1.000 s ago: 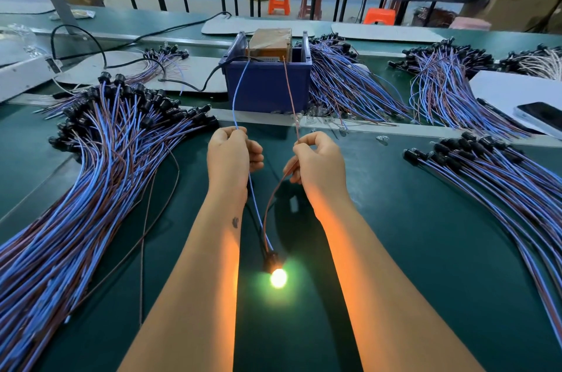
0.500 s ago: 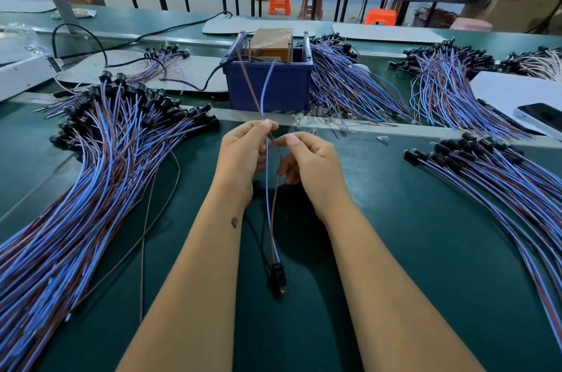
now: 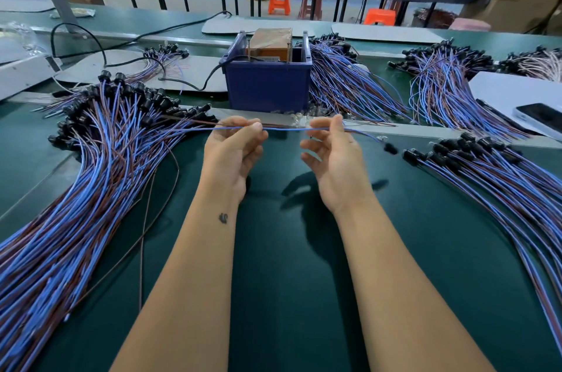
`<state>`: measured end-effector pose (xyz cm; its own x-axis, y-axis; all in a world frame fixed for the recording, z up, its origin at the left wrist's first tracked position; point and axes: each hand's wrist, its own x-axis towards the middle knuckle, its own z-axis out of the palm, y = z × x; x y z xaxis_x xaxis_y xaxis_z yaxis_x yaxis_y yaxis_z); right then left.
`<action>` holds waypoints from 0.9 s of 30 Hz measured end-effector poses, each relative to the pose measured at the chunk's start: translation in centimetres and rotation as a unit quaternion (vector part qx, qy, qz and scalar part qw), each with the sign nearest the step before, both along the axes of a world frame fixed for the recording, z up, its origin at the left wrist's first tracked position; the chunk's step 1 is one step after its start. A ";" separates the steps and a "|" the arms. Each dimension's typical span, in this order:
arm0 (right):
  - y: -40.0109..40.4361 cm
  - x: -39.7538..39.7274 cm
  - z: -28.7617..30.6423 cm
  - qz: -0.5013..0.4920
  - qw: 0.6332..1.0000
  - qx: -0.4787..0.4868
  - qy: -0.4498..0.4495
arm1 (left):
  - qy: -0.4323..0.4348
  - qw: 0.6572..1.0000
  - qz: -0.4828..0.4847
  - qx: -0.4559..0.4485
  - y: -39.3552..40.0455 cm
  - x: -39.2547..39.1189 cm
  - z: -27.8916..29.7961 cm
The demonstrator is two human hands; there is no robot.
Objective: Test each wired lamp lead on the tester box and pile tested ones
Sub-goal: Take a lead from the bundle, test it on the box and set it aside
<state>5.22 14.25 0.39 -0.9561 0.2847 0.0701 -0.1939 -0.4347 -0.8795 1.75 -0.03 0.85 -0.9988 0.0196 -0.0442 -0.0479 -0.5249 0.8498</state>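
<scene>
Hands meet over the middle of the worktop [image 3: 273, 280], just in front of the blue tester box [image 3: 267, 84] that stands at the far edge of our working strip. We hold one lamp lead [image 3: 289, 128] stretched level between them, its long axis running left to right across us. Our left hand [image 3: 232, 155] pinches the wire between thumb and forefinger, the other fingers curled loosely beneath; our right hand [image 3: 331, 158] pinches it at the fingertips, with the remaining fingers relaxed and spread below. The black lamp holder [image 3: 390, 148] hangs off the right end of the lead, beyond our right hand, dark, with no glow that we can see. The bare wire ends run out past our left hand toward the large pile [image 3: 91, 189] fanned across the left side of the worktop.

We judge this lead to be clear of the tester and ready for piling. What matters is that the lamp end points right, almost touching the near holders of the right-hand bundle [image 3: 486, 177], while the wire tails point left. Our right hand is nearer that bundle, our left nearer the big pile. Which heap takes tested leads we cannot tell from here; either way the lead lies crosswise to the fanned wires and would need turning to lie along them.
</scene>
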 end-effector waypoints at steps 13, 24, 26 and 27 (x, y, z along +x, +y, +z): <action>6.2 1.0 0.5 -0.074 0.895 0.404 -0.173 | 0.115 0.834 -0.521 -0.138 -1.0 0.9 -0.7; 9.8 4.3 1.6 -0.044 0.732 0.623 -0.271 | 0.170 0.872 -0.206 -0.411 6.7 3.8 -1.1; 10.6 5.1 2.0 -0.049 0.722 0.630 -0.282 | 0.233 0.803 -0.179 -0.518 9.0 5.2 -1.1; 11.1 5.4 2.2 -0.053 0.714 0.634 -0.292 | 0.261 0.773 -0.191 -0.545 10.1 6.0 -1.1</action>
